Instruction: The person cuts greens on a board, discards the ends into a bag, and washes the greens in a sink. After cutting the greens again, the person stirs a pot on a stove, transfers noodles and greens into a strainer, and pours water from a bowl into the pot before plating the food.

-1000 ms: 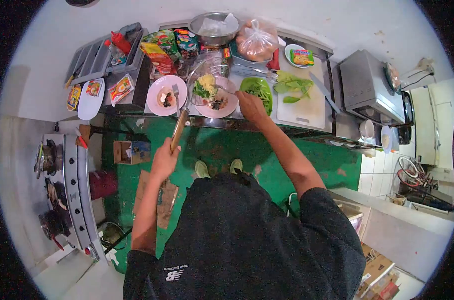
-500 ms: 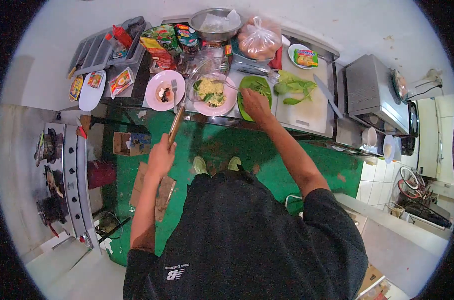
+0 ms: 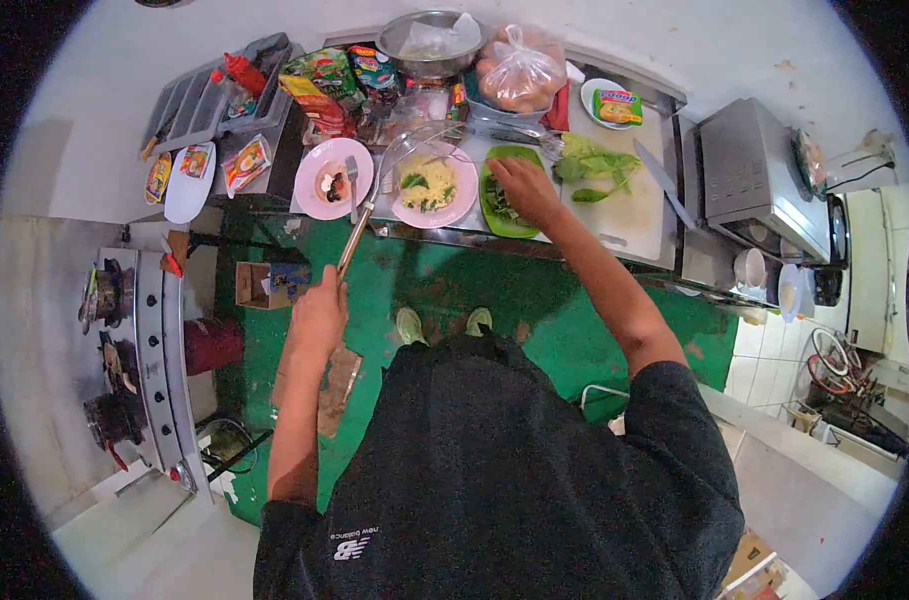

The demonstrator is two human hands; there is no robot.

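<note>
My left hand grips the wooden handle of a wire strainer, which hangs above a pink plate of yellow noodles and greens on the counter. My right hand reaches into a green plate of chopped greens just right of the pink plate; its fingers curl down onto the greens.
A second pink plate with a fork sits left of the noodles. A white cutting board with leafy greens and a knife lies to the right. Packets, a metal bowl and a bag of eggs line the back. A stove stands at left.
My right hand moved from the pink plate's edge to the green plate of greens. The strainer lifted slightly off the noodle plate, now showing the noodles on it.
</note>
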